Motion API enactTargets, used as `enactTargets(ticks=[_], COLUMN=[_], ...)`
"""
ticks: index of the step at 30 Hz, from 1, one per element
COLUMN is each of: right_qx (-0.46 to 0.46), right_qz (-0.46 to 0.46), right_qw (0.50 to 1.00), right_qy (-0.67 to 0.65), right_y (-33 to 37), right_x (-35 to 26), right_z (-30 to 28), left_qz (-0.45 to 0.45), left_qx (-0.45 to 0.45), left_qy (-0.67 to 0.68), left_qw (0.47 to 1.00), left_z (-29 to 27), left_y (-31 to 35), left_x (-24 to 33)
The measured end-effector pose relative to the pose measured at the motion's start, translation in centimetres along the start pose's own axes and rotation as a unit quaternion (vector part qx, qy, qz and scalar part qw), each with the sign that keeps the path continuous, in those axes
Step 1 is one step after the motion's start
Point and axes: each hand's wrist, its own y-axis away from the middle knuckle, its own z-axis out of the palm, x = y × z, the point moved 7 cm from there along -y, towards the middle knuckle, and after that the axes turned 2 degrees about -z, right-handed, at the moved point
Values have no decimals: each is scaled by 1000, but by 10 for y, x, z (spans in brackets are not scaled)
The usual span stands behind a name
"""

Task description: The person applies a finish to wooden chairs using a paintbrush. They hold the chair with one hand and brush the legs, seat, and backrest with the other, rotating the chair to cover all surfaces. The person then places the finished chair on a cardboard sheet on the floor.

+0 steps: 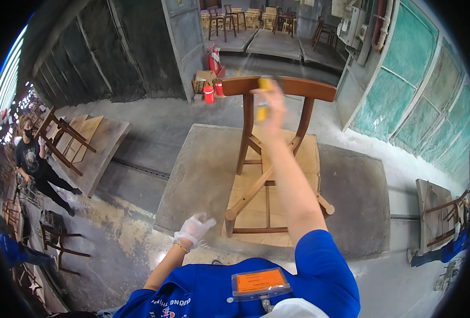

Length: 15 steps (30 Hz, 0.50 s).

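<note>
A brown wooden chair frame (310,124) with a curved backrest and no seat panel stands in front of me. My right hand (273,114) is raised at the backrest's top rail, closed around a yellow-and-black hand tool (267,85). Motion blurs both, so the tool's exact kind is unclear. Whether the tool touches the rail cannot be made out. Low on the left, my left hand (195,228) wears a thin, see-through glove. Its fingers are apart and hold nothing, away from the chair legs.
Beneath the chair lies a tan board (312,159) on a grey platform (192,159). A person in a mask (36,159) stands left beside another chair (68,135). A person in blue (458,244) works at the right. Red containers (209,94) stand behind; green panels (405,53) line the right wall.
</note>
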Motion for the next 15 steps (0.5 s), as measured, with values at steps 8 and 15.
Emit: enactTargets(ticks=[8, 15], right_qx=[-9, 139], right_qz=[80, 240], right_qw=[994, 952], right_qy=[-72, -127], right_y=[-22, 2], right_x=[47, 45], right_z=[-45, -51], left_qz=[-146, -241], left_qx=[-169, -146], left_qy=[-182, -158], left_qw=[958, 946], left_z=[24, -6], left_y=[31, 31], left_x=[-277, -332])
